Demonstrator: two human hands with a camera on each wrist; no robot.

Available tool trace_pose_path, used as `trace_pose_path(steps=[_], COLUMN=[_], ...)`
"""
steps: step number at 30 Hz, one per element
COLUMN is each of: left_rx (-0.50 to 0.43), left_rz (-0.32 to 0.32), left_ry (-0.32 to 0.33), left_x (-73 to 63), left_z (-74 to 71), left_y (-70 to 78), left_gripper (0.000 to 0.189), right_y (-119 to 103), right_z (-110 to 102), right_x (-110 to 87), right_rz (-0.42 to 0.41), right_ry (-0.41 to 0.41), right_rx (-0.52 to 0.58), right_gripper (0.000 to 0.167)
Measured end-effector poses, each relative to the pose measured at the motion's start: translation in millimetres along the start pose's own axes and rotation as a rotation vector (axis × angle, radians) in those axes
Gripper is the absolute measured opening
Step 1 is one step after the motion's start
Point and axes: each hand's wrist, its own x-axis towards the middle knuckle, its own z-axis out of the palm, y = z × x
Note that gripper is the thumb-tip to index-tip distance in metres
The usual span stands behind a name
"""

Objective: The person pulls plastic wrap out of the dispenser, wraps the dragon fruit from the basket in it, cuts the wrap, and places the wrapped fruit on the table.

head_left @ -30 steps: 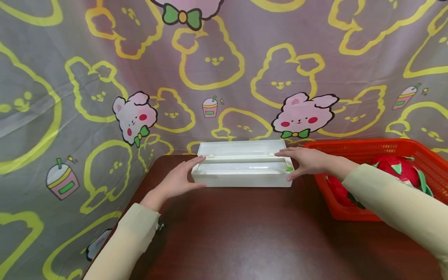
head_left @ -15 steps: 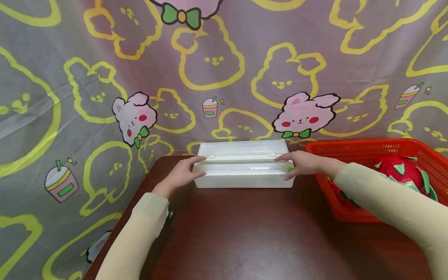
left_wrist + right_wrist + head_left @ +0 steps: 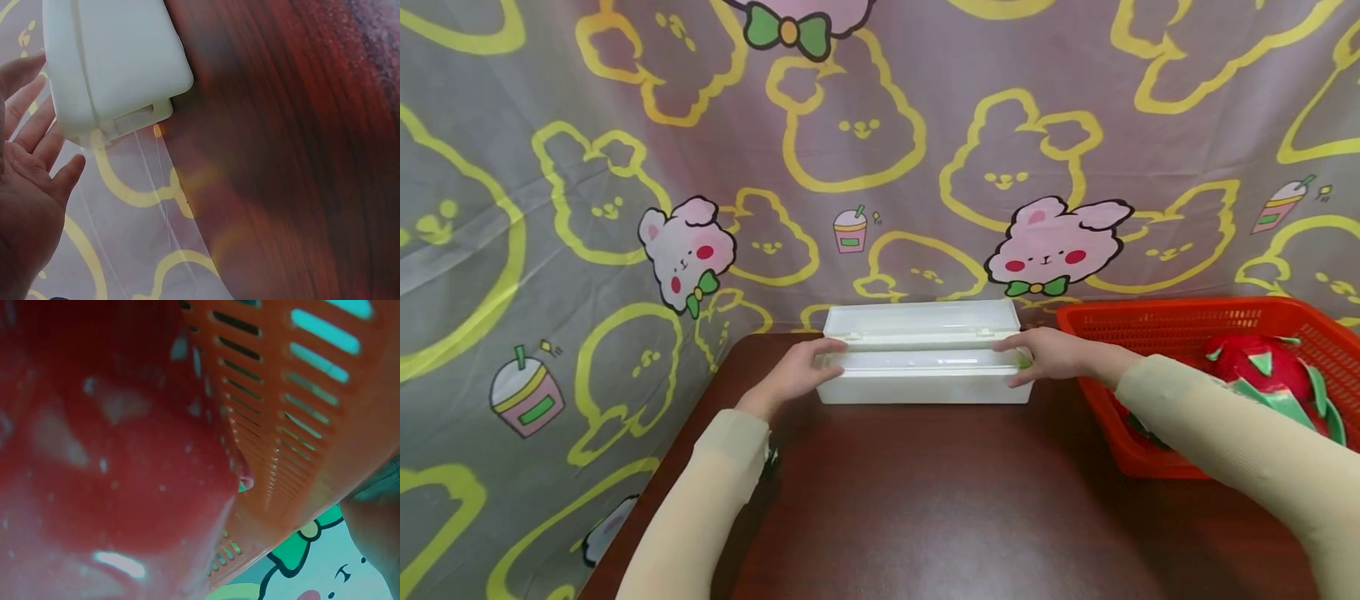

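Observation:
A long white plastic box (image 3: 925, 387) stands at the table's back edge, its lid (image 3: 925, 317) raised behind it. A bit of green (image 3: 1024, 362) shows at its right end. My left hand (image 3: 797, 371) is at the box's left end, fingers over the back side and thumb near the front rim. In the left wrist view, the fingers of the left hand (image 3: 34, 162) lie along the white box (image 3: 119, 56), with the thumb apart from it. At the right end, my right hand (image 3: 1052, 354) spreads fingers and thumb about the corner; firm contact cannot be made out.
To the right stands a red plastic basket (image 3: 1120, 450) holding red plush-like things with green leaf tips (image 3: 1262, 364). A patterned curtain (image 3: 895, 150) hangs behind and left of the brown table (image 3: 910, 500). The right wrist view shows the basket's slotted wall (image 3: 300, 425) up close.
My left hand has shifted slightly right and its thumb has risen from the box's front face to the rim. The right hand has moved slightly downward. The box looks almost unmoved.

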Motion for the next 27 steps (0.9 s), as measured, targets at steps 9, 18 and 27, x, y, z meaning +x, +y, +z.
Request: trace_pose_path(steps=[9, 18, 27], left_rx=[-0.004, 0.010, 0.046], left_rz=[0.075, 0.048, 0.016], left_ry=[-0.028, -0.037, 0.021], left_x=[6.4, 14.3, 25.0], left_z=[-0.7, 3.6, 6.4], left_y=[-0.5, -1.6, -5.3], left_gripper=[0.037, 0.035, 0.027], right_y=[4, 9, 11], right_z=[1, 4, 4], right_x=[5.2, 10.6, 17.1], right_rz=[-0.010, -0.023, -0.057], right_ry=[0.003, 0.020, 0.066], right_rx=[-0.037, -0.061, 0.033], right_gripper=[0.061, 0.052, 0.041])
